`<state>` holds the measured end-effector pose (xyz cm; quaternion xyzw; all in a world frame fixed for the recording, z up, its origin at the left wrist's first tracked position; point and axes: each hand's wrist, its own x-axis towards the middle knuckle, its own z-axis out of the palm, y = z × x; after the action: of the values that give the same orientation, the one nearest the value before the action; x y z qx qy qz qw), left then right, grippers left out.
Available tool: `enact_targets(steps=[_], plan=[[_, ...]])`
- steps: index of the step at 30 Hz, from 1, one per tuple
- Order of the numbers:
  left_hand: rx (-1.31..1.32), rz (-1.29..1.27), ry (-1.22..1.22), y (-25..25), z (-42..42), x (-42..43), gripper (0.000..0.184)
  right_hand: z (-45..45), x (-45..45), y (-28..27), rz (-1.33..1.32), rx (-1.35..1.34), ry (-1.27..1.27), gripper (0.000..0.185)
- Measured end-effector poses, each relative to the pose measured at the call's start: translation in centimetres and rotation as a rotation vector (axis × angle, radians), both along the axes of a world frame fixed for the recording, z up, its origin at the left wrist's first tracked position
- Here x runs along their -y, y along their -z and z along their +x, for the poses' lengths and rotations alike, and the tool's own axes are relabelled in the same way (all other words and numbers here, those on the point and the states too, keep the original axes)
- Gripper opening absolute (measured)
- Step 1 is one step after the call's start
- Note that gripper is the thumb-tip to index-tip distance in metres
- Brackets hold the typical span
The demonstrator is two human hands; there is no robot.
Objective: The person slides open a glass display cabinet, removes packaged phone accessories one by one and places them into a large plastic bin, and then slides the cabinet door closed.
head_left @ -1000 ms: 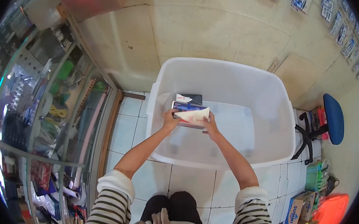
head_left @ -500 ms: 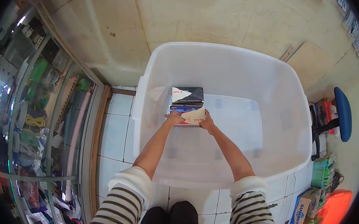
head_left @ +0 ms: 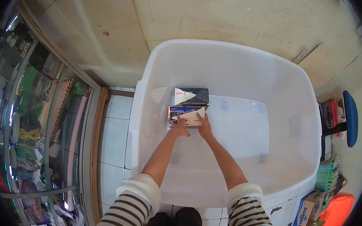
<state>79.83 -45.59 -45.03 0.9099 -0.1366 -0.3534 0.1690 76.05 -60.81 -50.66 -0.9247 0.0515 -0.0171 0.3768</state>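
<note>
Inside a large white plastic tub [head_left: 293, 122], a dark blue box [head_left: 188, 110] with a cream, red-lettered panel lies on the floor near the left wall. My left hand [head_left: 179, 127] rests on its near left part, fingers spread. My right hand [head_left: 204, 126] touches the near right corner with its fingers stretched out and apart. Directly behind sits a black box [head_left: 198, 98] with a similar cream corner. The undersides of my fingers are hidden.
A glass display case [head_left: 40, 123] full of goods stands on the left. To the right are a chair with a blue back [head_left: 349, 119], a SUMMIT carton [head_left: 305, 214] and an orange plastic item [head_left: 332, 220]. A tiled floor [head_left: 114, 146] surrounds the tub, with a wall behind.
Both hands have shifted from the box's sides onto its top and near corners, with fingers more spread. The box stays in front of the black one. The view has tilted slightly.
</note>
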Motion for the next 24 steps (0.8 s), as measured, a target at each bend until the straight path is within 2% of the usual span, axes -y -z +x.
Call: enact_targets(steps=[2,4,5,7,8,9,10,12,13,14,15,17,19,20,22,23,24], plan=[[0.094,0.045,0.041,1.8,-0.9,-0.2,0.104,-0.5,-0.2,-1.0,0.012,-0.024,0.002,0.077],[0.195,0.091,0.161,0.5,-1.5,-0.4,0.090,-0.3,-0.1,-1.1,0.023,-0.039,0.005,0.078],[0.198,0.091,0.158,1.3,-1.1,-0.6,0.090,-0.1,0.0,-1.2,0.023,-0.063,-0.023,0.077],[0.344,-0.102,0.115,3.3,0.1,-1.2,0.070,0.7,0.4,-0.4,0.027,-0.082,-0.053,0.076],[0.355,-0.103,0.114,3.3,0.3,-1.5,0.070,1.6,1.2,0.3,0.158,-0.077,0.040,0.079],[0.374,-0.135,-0.125,1.7,0.0,-1.5,0.062,2.5,1.9,0.7,0.288,-0.072,0.132,0.084],[0.383,-0.165,-0.362,1.0,-0.3,-1.6,0.054,3.1,2.1,0.1,0.286,-0.068,0.133,0.084],[0.376,-0.070,-0.364,0.9,-0.1,-1.2,0.056,4.4,2.6,-1.0,0.235,-0.020,0.235,0.090],[0.395,0.037,-0.171,1.6,0.3,-1.0,0.063,5.5,2.8,-0.6,0.397,-0.043,0.177,0.094],[0.412,0.143,0.021,2.2,0.8,-1.0,0.070,6.2,2.7,-0.2,0.398,-0.042,0.171,0.094],[0.413,0.146,0.014,1.8,1.2,-1.3,0.070,6.6,2.2,-0.7,0.393,-0.139,0.157,0.095],[0.271,-0.060,-0.024,0.4,1.7,-1.9,0.080,6.6,2.1,-2.5,0.386,-0.237,0.139,0.096],[0.248,-0.022,-0.004,0.6,2.5,-2.1,0.081,6.1,3.1,-4.3,0.622,-0.365,-0.019,0.096],[0.223,0.014,0.021,0.7,2.6,-2.0,0.082,6.0,3.1,-4.4,0.616,-0.362,-0.017,0.096],[0.194,0.077,0.056,-0.1,2.7,-1.5,0.078,7.0,3.6,-2.1,0.252,-0.418,-0.087,0.088],[0.163,0.151,0.085,-0.7,3.0,-1.5,0.073,7.7,2.8,-1.8,-0.085,-0.523,-0.140,0.087],[0.178,0.154,0.085,-0.9,3.3,-1.5,0.073,7.9,2.1,-2.4,-0.083,-0.507,-0.139,0.087]])
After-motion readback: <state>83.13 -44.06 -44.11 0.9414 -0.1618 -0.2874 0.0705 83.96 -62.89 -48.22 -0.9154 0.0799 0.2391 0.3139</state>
